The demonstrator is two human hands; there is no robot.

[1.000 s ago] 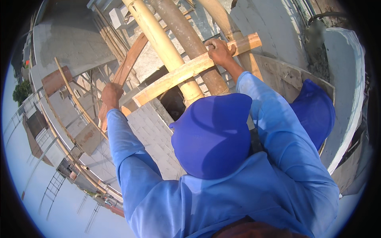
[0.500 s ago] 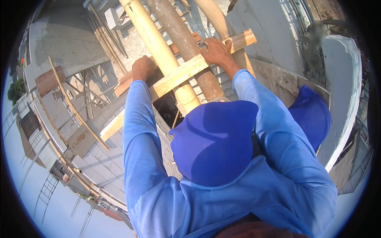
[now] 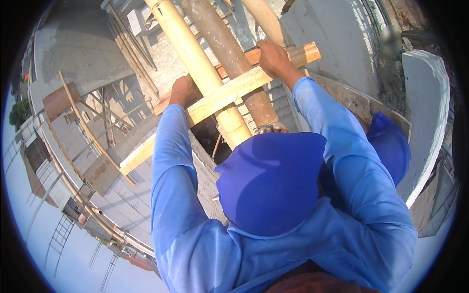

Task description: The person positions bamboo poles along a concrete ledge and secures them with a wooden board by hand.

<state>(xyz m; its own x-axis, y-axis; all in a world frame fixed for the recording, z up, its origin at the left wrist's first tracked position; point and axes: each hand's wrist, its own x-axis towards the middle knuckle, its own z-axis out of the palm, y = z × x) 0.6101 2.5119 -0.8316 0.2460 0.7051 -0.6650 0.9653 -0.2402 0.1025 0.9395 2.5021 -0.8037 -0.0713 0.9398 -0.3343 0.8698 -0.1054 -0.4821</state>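
Observation:
My left hand [image 3: 183, 90] is closed around a reddish-brown plank [image 3: 163, 104], just left of a pale yellow bamboo pole [image 3: 188, 49]. The plank passes behind this pole and a darker, weathered pole [image 3: 220, 41]. At its right part [image 3: 252, 56] my right hand [image 3: 274, 59] curls over it, fingertips partly hidden. A lighter squared timber [image 3: 229, 91] crosses the poles on my side, running from lower left to upper right. My right wrist lies over this timber near its right end.
A third pole [image 3: 266, 22] stands near my right hand. Toes [image 3: 278, 129] show at the darker pole's foot. Rounded blue cloth [image 3: 271, 180] covers the middle. Grey wall panels [image 3: 332, 44] rise at right; bamboo and scaffolding [image 3: 90, 129] stand at left, beside a drop.
My right hand has shifted from the lighter timber up and right onto the reddish-brown plank. The plank and my left hand have moved slightly right.

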